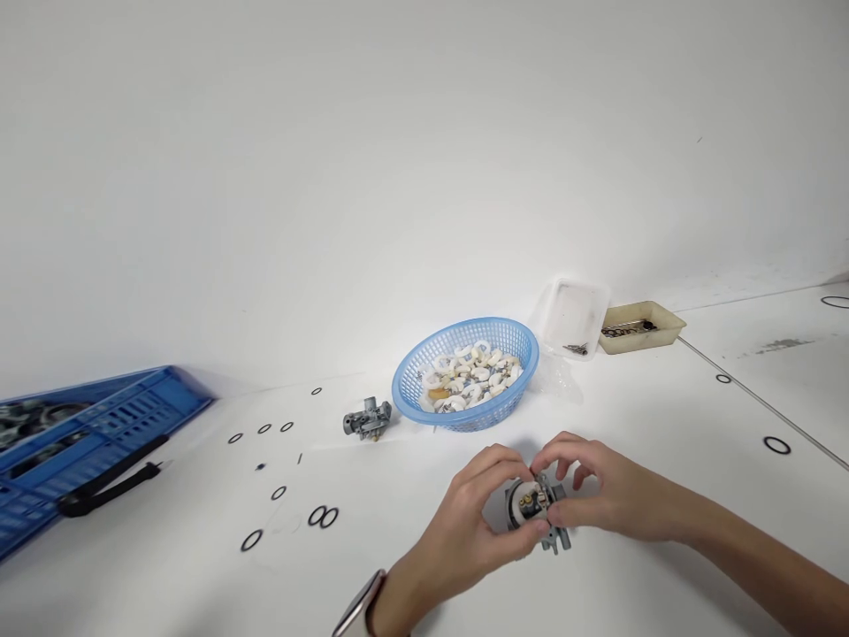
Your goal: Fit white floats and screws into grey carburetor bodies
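Observation:
Both hands are at a grey metal carburetor [555, 536] with its underside open, showing a white float and small brass parts inside. My left hand [474, 518] grips it from the left, thumb and fingers around its side. From the right, my right hand [607, 487] has thumb and fingertips closed on its upper right part; whether a small piece is pinched there is hidden. Just beyond them stands a blue round basket [406, 402] holding many white floats. A second carburetor [368, 419] lies to the left of this basket.
Several black rubber rings [252, 540] lie scattered at left, with another ring [776, 445] at right. A blue crate [149, 398] of metal parts and black-handled pliers [110, 482] are far left. At the back are a white tray [576, 310] and a yellowish tray [640, 341] with small parts.

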The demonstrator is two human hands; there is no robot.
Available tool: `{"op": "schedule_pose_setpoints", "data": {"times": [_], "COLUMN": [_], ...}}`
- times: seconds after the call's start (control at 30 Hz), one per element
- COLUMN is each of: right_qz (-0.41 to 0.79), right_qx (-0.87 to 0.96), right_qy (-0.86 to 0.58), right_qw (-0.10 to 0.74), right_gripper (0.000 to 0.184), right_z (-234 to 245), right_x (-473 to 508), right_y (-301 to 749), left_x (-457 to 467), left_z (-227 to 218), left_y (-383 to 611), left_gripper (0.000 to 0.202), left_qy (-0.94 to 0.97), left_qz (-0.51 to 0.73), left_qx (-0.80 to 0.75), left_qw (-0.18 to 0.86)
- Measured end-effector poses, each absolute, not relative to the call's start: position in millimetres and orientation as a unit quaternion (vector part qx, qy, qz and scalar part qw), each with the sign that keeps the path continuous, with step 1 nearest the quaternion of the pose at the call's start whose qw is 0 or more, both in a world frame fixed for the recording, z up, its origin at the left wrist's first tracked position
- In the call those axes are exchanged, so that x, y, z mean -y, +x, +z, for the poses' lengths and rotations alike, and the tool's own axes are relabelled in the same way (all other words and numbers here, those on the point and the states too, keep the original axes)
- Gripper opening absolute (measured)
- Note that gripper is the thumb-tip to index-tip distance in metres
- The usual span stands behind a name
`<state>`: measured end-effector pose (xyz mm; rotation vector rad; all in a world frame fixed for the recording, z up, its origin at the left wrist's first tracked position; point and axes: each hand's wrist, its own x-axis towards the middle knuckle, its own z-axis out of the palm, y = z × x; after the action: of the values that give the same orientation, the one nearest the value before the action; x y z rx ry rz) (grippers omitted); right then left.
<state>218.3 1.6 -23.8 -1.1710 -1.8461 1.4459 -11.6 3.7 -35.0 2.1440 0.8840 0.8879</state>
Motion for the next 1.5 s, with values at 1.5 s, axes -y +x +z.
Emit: {"op": "schedule_pose_setpoints", "data": {"times": [1.5], "right_qz": [0.246], "right_qx": [0.831], "right_qy": [-0.419], "right_qw": [0.27], "right_gripper": [0.025], "right_z": [-37], "right_x": [-2], "right_y": [212], "left_x": [-2], "left_z": [-32], "left_y": [-11], "left_gripper": [0.018], "left_qy": [0.822], "left_qz": [0.335], "left_qx": [-0.339], "left_qw": [0.313]}}
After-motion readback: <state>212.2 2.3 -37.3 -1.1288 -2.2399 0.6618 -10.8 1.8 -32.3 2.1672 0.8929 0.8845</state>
